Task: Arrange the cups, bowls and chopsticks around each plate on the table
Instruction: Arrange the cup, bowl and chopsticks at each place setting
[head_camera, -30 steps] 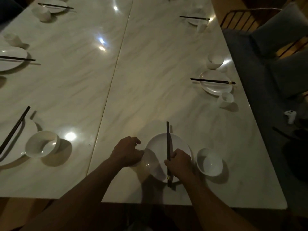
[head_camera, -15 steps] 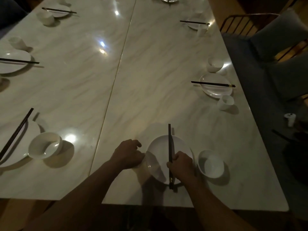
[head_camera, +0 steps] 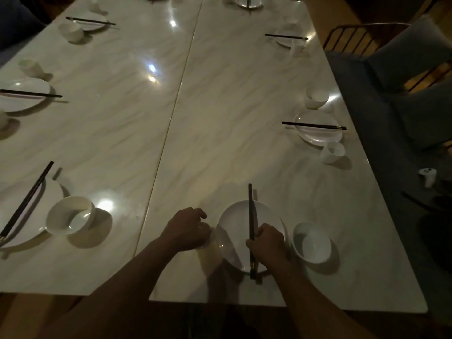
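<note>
The room is dim. The left hand (head_camera: pixel 187 228) curls over a small pale cup (head_camera: pixel 205 237) just left of the near plate (head_camera: pixel 236 231), hiding most of it; whether the fingers press it I cannot tell. The right hand (head_camera: pixel 267 242) pinches the chopsticks (head_camera: pixel 250 211), which lie across that plate, tips pointing away; its fingers cover their middle. An empty bowl (head_camera: pixel 310 242) sits just right of the plate. At the left edge, another plate (head_camera: pixel 52 192) is cut off, with chopsticks (head_camera: pixel 31 195) across it and an empty bowl (head_camera: pixel 71 215) beside it. Farther settings along the marble table (head_camera: pixel 220 118) blur into the gloom.
</note>
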